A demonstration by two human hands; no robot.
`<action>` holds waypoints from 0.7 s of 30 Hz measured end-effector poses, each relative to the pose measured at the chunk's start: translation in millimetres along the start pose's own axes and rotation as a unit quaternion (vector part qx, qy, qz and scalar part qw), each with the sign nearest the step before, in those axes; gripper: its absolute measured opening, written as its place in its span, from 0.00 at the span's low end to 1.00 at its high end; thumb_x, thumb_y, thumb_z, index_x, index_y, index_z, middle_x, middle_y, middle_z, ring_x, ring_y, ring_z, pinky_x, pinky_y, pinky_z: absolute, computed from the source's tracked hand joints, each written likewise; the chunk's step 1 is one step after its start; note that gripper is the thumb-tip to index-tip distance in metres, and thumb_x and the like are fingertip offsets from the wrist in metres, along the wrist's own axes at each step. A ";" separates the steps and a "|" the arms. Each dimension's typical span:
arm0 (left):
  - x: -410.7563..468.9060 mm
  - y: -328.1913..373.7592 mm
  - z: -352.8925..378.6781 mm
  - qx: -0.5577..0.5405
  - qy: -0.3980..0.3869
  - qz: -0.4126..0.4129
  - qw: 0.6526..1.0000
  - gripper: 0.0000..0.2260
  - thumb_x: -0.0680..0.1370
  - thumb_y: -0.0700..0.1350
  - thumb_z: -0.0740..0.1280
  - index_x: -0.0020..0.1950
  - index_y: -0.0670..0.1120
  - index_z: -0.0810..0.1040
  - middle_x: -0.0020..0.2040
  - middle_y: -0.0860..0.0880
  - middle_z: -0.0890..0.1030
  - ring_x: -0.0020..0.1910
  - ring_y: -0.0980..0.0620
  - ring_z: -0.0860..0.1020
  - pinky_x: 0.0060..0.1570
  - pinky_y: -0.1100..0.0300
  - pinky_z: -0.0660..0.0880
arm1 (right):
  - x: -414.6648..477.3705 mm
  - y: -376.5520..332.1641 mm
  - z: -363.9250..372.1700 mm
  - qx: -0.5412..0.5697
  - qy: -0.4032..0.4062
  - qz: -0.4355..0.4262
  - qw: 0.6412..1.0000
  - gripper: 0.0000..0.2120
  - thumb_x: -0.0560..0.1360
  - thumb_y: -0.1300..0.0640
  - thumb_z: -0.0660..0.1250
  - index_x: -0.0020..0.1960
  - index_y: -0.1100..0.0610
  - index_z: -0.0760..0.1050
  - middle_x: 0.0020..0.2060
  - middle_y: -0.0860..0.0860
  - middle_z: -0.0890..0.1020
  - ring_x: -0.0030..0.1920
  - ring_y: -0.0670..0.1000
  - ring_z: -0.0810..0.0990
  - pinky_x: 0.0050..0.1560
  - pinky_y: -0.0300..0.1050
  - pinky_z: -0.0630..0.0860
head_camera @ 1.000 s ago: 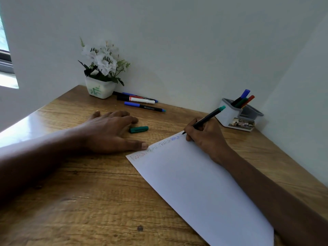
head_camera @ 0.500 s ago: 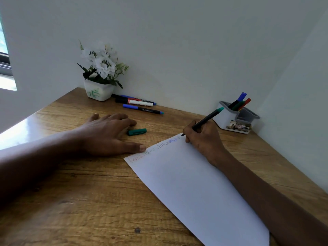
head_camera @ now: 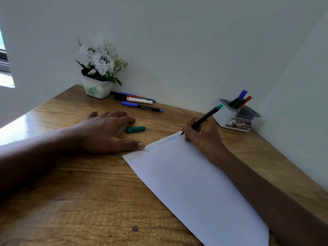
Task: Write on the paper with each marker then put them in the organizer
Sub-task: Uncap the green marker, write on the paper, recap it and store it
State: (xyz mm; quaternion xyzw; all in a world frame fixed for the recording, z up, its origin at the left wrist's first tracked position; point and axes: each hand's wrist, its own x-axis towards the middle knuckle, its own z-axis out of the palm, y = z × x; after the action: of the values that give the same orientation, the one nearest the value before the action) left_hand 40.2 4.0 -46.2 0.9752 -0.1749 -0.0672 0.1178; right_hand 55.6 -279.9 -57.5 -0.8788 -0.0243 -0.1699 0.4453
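Reader: Hands first. How does each one lie?

Legend: Right hand (head_camera: 204, 137), centre right of the frame, grasps the green marker (head_camera: 205, 117) in curled fingers. The marker's tip rests on the paper (head_camera: 195, 189) at its top corner, and its green end slants up and to the right. Left hand (head_camera: 104, 132), centre left, lies released and palm down on the table (head_camera: 71, 201) with its fingers straight. Its thumb tip reaches the paper's upper edge; whether it touches cannot be told.

Reader: And the paper itself?

Legend: It runs from the centre to the lower right of the frame, with the right forearm laid along its right side. A row of faint coloured writing follows its upper edge, ending at the marker tip.

Reader: Where is the rest?

Legend: A green cap (head_camera: 135, 129) lies on the table just right of the left fingertips. The organizer (head_camera: 229, 118) sits at the right of the frame, in the corner of the walls, with three markers (head_camera: 239, 101) standing in it, their ends blue, green and red. Further loose markers (head_camera: 142, 107) lie along the back wall, above centre, beside a flower pot (head_camera: 97, 89) of white flowers.
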 end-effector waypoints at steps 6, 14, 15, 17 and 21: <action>-0.1 -0.4 0.5 0.003 0.001 0.001 1.000 0.55 0.55 0.84 0.46 0.80 0.62 0.54 0.82 0.56 0.53 0.80 0.51 0.56 0.78 0.39 0.50 | 2.3 2.3 -0.5 0.016 0.026 0.011 0.999 0.05 0.73 0.59 0.70 0.38 0.58 0.79 0.31 0.51 0.83 0.28 0.39 0.76 0.31 0.33 0.70; -0.7 -0.8 0.0 0.004 0.000 0.005 1.000 0.56 0.55 0.85 0.46 0.81 0.62 0.54 0.82 0.56 0.53 0.80 0.52 0.55 0.78 0.39 0.49 | 2.1 0.6 0.2 0.009 0.024 0.018 1.000 0.06 0.73 0.59 0.70 0.37 0.57 0.78 0.29 0.50 0.81 0.26 0.40 0.75 0.31 0.37 0.70; -1.2 -0.4 -0.1 0.005 -0.001 0.004 1.000 0.56 0.55 0.85 0.46 0.81 0.62 0.54 0.82 0.56 0.53 0.80 0.52 0.55 0.78 0.39 0.50 | 2.0 0.6 0.4 0.006 0.024 0.018 1.000 0.06 0.72 0.59 0.70 0.37 0.57 0.78 0.28 0.50 0.81 0.26 0.40 0.75 0.31 0.36 0.70; -1.5 0.5 -0.4 0.006 -0.002 0.003 1.000 0.56 0.55 0.84 0.45 0.81 0.62 0.53 0.82 0.56 0.53 0.80 0.52 0.55 0.78 0.39 0.49 | 1.3 -0.4 0.8 -0.002 0.022 0.014 1.000 0.06 0.72 0.59 0.70 0.37 0.57 0.77 0.28 0.50 0.81 0.26 0.40 0.75 0.30 0.35 0.70; -0.8 1.0 -0.7 0.008 -0.003 0.002 1.000 0.56 0.55 0.84 0.45 0.81 0.61 0.53 0.82 0.56 0.53 0.80 0.51 0.55 0.78 0.39 0.49 | 0.3 -1.5 0.7 0.002 0.002 0.001 1.000 0.05 0.72 0.61 0.69 0.37 0.57 0.80 0.31 0.51 0.84 0.32 0.42 0.79 0.37 0.38 0.74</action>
State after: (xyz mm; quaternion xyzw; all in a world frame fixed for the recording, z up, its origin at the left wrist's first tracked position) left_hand 39.3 3.5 -45.2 0.9754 -0.1780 -0.0688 0.1101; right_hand 55.7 -278.5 -56.7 -0.8775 -0.0234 -0.1711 0.4474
